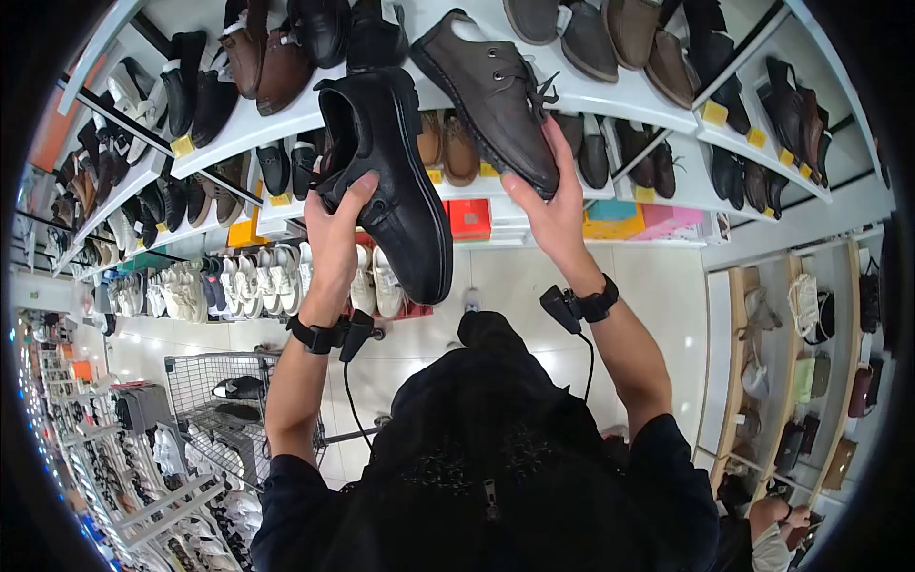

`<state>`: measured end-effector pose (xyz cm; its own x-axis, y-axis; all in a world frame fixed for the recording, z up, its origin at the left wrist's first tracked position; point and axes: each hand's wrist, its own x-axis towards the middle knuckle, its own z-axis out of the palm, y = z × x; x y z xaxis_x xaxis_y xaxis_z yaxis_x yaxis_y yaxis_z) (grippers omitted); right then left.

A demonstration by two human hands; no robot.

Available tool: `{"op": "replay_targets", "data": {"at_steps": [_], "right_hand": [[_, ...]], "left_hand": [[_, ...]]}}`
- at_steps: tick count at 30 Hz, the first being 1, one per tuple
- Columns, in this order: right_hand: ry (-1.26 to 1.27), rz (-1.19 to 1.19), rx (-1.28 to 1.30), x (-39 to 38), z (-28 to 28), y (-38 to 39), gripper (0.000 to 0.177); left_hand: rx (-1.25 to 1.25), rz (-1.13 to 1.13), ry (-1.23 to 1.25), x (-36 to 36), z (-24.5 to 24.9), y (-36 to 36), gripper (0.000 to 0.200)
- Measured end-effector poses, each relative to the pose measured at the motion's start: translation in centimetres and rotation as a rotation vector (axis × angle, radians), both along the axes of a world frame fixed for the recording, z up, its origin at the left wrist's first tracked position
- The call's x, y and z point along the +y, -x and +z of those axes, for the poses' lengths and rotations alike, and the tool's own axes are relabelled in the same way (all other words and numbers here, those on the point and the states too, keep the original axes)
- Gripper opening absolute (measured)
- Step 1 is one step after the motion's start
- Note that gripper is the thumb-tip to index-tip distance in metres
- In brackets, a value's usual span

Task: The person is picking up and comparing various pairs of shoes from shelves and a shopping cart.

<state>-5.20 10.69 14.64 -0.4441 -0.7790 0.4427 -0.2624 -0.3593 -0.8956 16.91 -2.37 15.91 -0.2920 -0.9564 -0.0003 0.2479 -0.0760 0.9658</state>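
My left hand (pixel 334 224) grips a black leather shoe (pixel 400 200) by its side, thumb over the upper near the opening. The shoe is tilted, its toe pointing down toward me. In my right hand (pixel 553 210) is a dark grey lace-up shoe (pixel 491 91), held round the toe with the thumb beneath and fingers along the far side. Its heel points up and left, close to the shelf (pixel 629 103). The two shoes are side by side in front of the shelf. Both wrists wear black straps with small devices and cables.
Rows of brown and black shoes (pixel 283 71) fill the curved shelves ahead. White sneakers (pixel 276 281) line a lower rack at left. A wire shopping cart (pixel 214 377) stands left of me. Bag shelves (pixel 786 381) are at right, with another person's arm (pixel 777 515) low right.
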Motion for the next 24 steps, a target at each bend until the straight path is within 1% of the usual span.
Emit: {"op": "replay_targets", "data": {"at_steps": [1, 3, 4, 5, 6, 7, 9, 10, 11, 12, 13, 14, 15, 17, 18, 19, 21, 22, 23, 24], "right_hand": [[0.002, 0.000, 0.000, 0.8, 0.2, -0.8, 0.090], [-0.022, 0.054, -0.074, 3.0, 0.9, -2.3, 0.086], [-0.022, 0.070, -0.123, 3.1, 0.9, -2.5, 0.087], [-0.024, 0.078, -0.120, 3.7, 0.9, -2.7, 0.087], [-0.005, 0.041, -0.090, 4.4, 0.7, -2.9, 0.088], [0.020, 0.007, -0.060, 5.0, 0.5, -3.1, 0.090], [0.040, 0.029, -0.102, 5.8, 0.5, -3.2, 0.091], [0.066, 0.020, -0.158, 6.2, 0.6, -3.1, 0.092], [0.088, 0.014, -0.215, 6.5, 0.6, -3.0, 0.094], [0.092, 0.041, -0.219, 6.7, 0.4, -2.7, 0.094], [0.128, 0.091, -0.314, 6.8, 0.2, -2.4, 0.095], [0.157, 0.139, -0.411, 7.0, -0.1, -2.2, 0.097], [0.152, 0.162, -0.417, 7.3, -0.1, -2.0, 0.097], [-0.037, 0.332, -0.169, 7.9, 0.1, -1.3, 0.098], [-0.093, 0.373, -0.068, 8.3, -0.7, -1.0, 0.100], [-0.099, 0.395, -0.071, 8.8, -1.3, -0.5, 0.100], [-0.320, 0.629, -0.221, 9.6, -2.4, 1.0, 0.102], [-0.404, 0.682, -0.197, 10.0, -3.2, 2.0, 0.103], [-0.407, 0.693, -0.203, 10.5, -3.7, 2.9, 0.103], [-0.487, 0.753, -0.141, 11.0, -4.2, 3.7, 0.103]], "left_hand": [[0.040, 0.004, -0.055, 0.4, -0.1, 0.0, 0.058], [0.083, -0.001, -0.075, 2.6, -0.4, -0.3, 0.058], [0.113, -0.011, -0.082, 3.0, -0.4, -0.3, 0.059], [0.146, -0.013, -0.092, 3.7, -0.5, -0.4, 0.059], [0.150, -0.050, -0.068, 4.2, -0.6, -0.7, 0.055], [0.154, -0.036, -0.056, 4.8, -0.5, -1.0, 0.055], [0.230, -0.034, -0.054, 5.9, 0.0, -1.2, 0.051], [0.339, 0.020, -0.090, 6.4, 0.4, -1.1, 0.050], [0.338, 0.044, -0.078, 6.4, 0.4, -1.4, 0.050], [0.382, 0.011, -0.141, 6.3, 0.0, -1.6, 0.049], [0.425, -0.021, -0.204, 6.3, -0.3, -1.7, 0.047], [0.433, -0.028, -0.206, 6.6, -0.6, -1.5, 0.045], [0.452, -0.019, -0.244, 7.5, 0.1, -0.9, 0.046], [0.439, -0.007, -0.215, 8.9, 0.0, 0.4, 0.048], [0.417, -0.036, -0.245, 9.6, -0.4, 0.7, 0.049], [0.408, -0.052, -0.267, 10.1, -1.5, 1.0, 0.049], [0.396, -0.158, -0.287, 11.2, -3.0, 1.2, 0.049], [0.391, -0.145, -0.288, 11.6, -3.4, 1.1, 0.049], [0.280, -0.209, -0.251, 12.2, -3.8, 0.9, 0.055], [0.170, -0.273, -0.218, 12.6, -3.9, 0.9, 0.061]]}}
